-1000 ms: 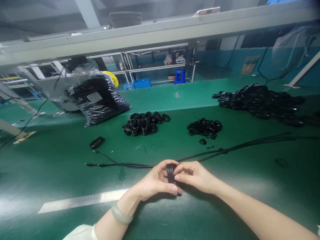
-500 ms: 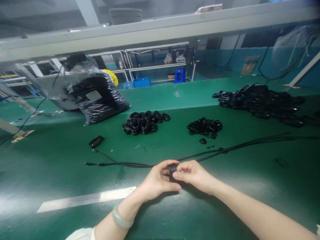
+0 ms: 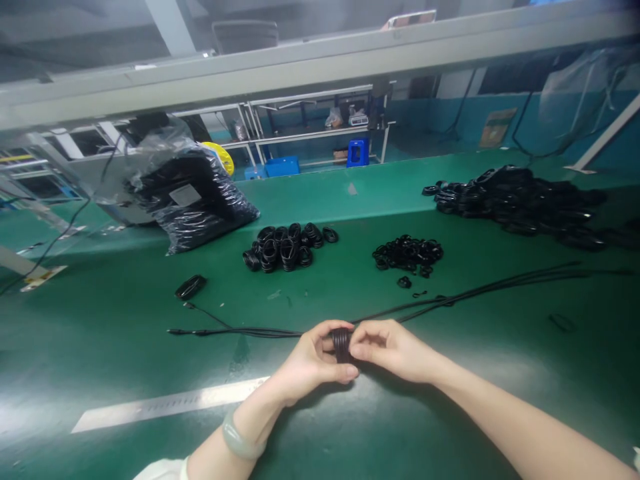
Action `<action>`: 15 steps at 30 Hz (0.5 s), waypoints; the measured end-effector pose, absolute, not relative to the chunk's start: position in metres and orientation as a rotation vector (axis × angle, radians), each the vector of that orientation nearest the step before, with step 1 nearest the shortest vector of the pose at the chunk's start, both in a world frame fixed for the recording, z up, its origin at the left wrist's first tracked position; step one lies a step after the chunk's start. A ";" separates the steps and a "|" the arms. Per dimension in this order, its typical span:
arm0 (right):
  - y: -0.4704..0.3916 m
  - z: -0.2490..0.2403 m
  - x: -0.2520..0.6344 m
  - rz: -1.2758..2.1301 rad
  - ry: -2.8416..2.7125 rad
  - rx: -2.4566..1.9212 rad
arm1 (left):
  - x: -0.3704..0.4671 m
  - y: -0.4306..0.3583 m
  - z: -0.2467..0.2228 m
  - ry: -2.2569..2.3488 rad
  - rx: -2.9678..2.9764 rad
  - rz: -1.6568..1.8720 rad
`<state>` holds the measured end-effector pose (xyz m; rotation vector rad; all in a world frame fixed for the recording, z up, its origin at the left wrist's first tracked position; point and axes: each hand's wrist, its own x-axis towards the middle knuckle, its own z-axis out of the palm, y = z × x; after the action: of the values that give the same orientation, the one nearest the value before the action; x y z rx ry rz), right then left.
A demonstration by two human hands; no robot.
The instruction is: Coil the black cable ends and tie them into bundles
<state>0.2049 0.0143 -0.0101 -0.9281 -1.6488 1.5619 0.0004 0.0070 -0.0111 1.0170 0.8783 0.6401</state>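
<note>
A small black coiled cable (image 3: 341, 345) is held upright near the middle of the green table. My left hand (image 3: 316, 360) curves round its left side, with the thumb below and fingers above. My right hand (image 3: 387, 347) is closed in a pinch at the coil's right edge; what lies between its fingertips is too small to tell. Long black cables (image 3: 260, 331) lie across the table just behind my hands, partly hidden by them. A metal ruler (image 3: 165, 405) lies to the left of my left forearm.
Small black coils (image 3: 280, 247) are grouped behind my hands, with a heap of small black loops (image 3: 407, 253) to their right. A large black pile (image 3: 520, 200) lies back right, a filled plastic bag (image 3: 200, 200) back left. A shelf beam (image 3: 300, 63) crosses above.
My right hand has shifted from the coil's front face to its right edge, so more of the coil's windings show. My left hand still holds the coil.
</note>
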 end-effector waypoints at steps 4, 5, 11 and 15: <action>0.013 -0.009 0.206 1.598 -1.665 -0.966 | -0.001 0.009 -0.013 0.878 1.002 0.649; 0.012 -0.009 0.205 1.599 -1.673 -0.967 | -0.001 0.009 -0.013 0.873 1.000 0.650; 0.016 -0.007 0.207 1.649 -1.651 -0.950 | -0.001 0.009 -0.007 0.878 0.962 0.648; 0.021 -0.009 0.211 1.667 -1.597 -0.967 | -0.005 0.010 -0.004 0.700 0.925 0.585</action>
<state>0.2106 0.0205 -0.0088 -0.9666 -1.5966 1.6672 -0.0051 0.0099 -0.0040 0.9252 0.7004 0.5852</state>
